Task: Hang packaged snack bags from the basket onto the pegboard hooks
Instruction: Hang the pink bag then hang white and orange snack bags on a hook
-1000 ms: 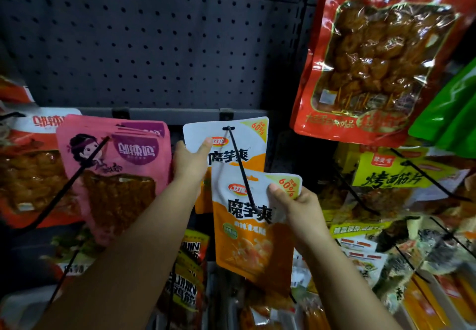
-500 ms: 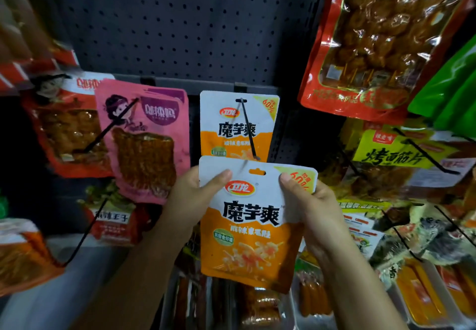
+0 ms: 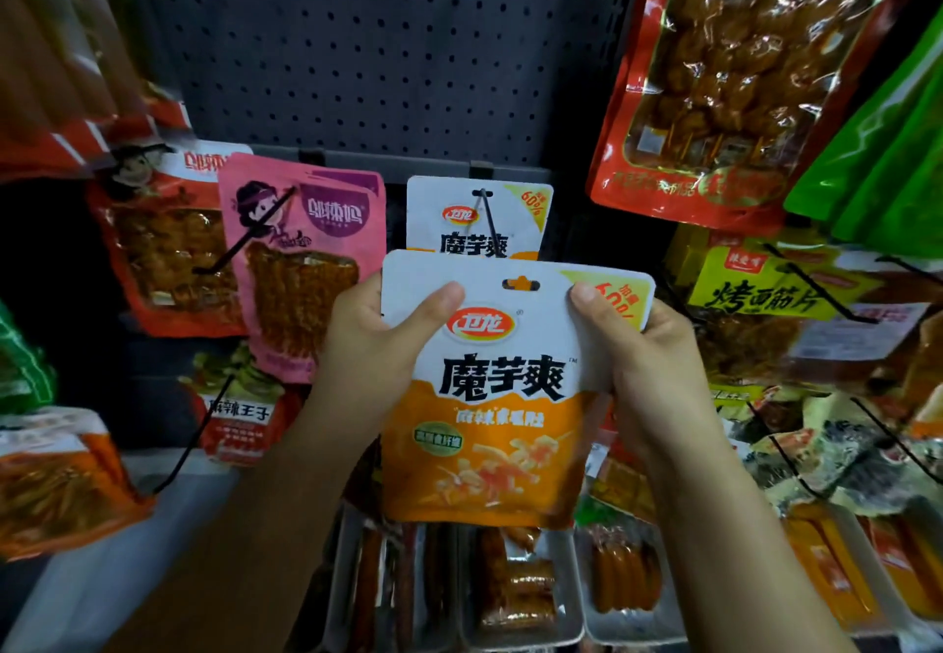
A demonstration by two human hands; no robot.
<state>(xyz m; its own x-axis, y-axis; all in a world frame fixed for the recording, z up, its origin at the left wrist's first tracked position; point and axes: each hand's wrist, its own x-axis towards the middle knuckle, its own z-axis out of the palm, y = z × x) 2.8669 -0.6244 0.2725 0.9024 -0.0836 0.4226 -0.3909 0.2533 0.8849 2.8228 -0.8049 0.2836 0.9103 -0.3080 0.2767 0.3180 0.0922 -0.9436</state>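
Note:
I hold a white and orange snack bag (image 3: 502, 397) upright in front of the dark pegboard (image 3: 367, 40). My left hand (image 3: 377, 341) grips its upper left corner, my right hand (image 3: 633, 346) its upper right corner, thumbs on the front. The bag's hang slot (image 3: 520, 284) is free of any hook. Just behind and above it, an identical bag (image 3: 477, 216) hangs on a black hook (image 3: 487, 224). The basket is out of view.
A pink bag (image 3: 306, 254) and a red bag (image 3: 163, 239) hang on hooks to the left. A large red bag (image 3: 729, 81), a green bag (image 3: 888, 142) and yellow bags (image 3: 765, 290) hang on the right. Trays of sausages (image 3: 520, 596) lie on the shelf below.
The bag was on the hook a second ago. It has come off the hook and moved lower and toward me, and my left hand has shifted from the hanging bag onto this one.

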